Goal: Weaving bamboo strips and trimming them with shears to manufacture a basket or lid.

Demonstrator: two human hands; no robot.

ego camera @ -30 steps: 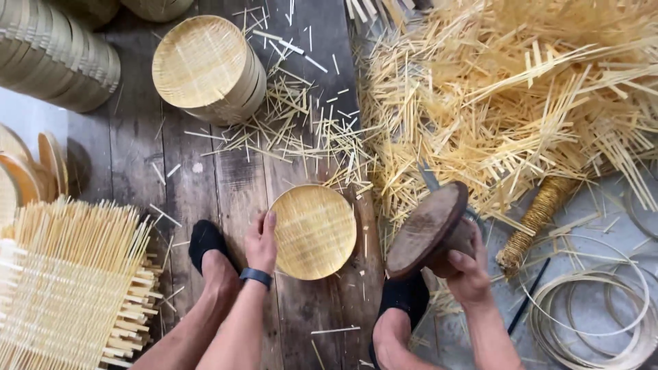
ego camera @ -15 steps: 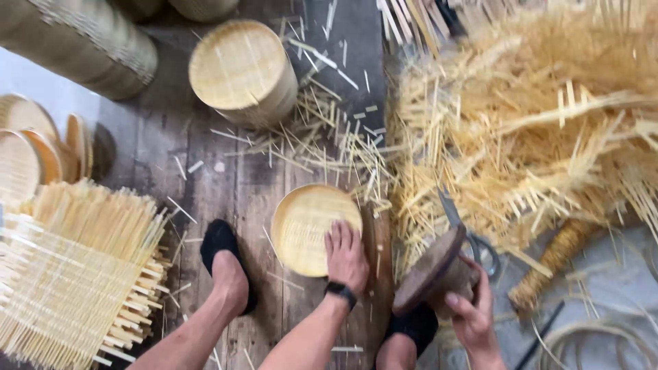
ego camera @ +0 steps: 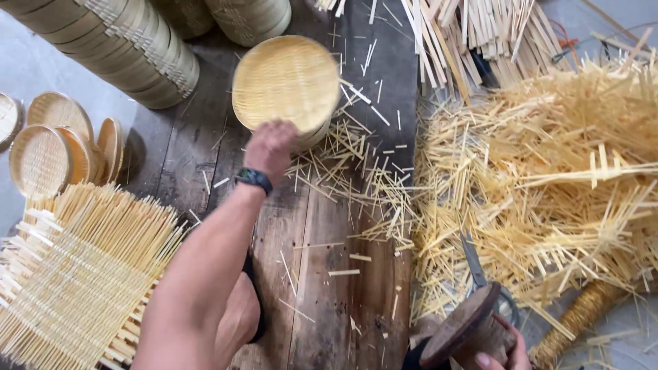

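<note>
The grip of the left hand [ego camera: 272, 147] was closed on the near rim of a round woven bamboo tray [ego camera: 286, 83], which was held at the top of a stack of like trays [ego camera: 310, 134] standing on the dark plank floor [ego camera: 329, 274]. A dark wristband [ego camera: 253, 179] was worn on that arm. The right hand [ego camera: 499, 355] was seen only in part at the bottom edge, its fingers wrapped on a dark round wooden block [ego camera: 460, 327]; how tightly it was clasped could not be told.

The floor just beside the stack was strewn with short bamboo offcuts [ego camera: 356, 171], lying between the tray and a large heap of bamboo splints [ego camera: 548, 178] to the right. Longer flat strips [ego camera: 480, 34] were piled at the upper right. A pair of scissors [ego camera: 476, 264] was half buried at the near edge of the heap.

To the left, tall stacks of bamboo steamer rings [ego camera: 123, 48] were laid on their sides, and several small woven discs [ego camera: 51, 147] were leaned together near them. A partly woven bamboo mat [ego camera: 75, 274] with loose ends was spread at the lower left, touching the person's leg. A bundle bound in golden cord [ego camera: 579, 318] was lying near the block.
</note>
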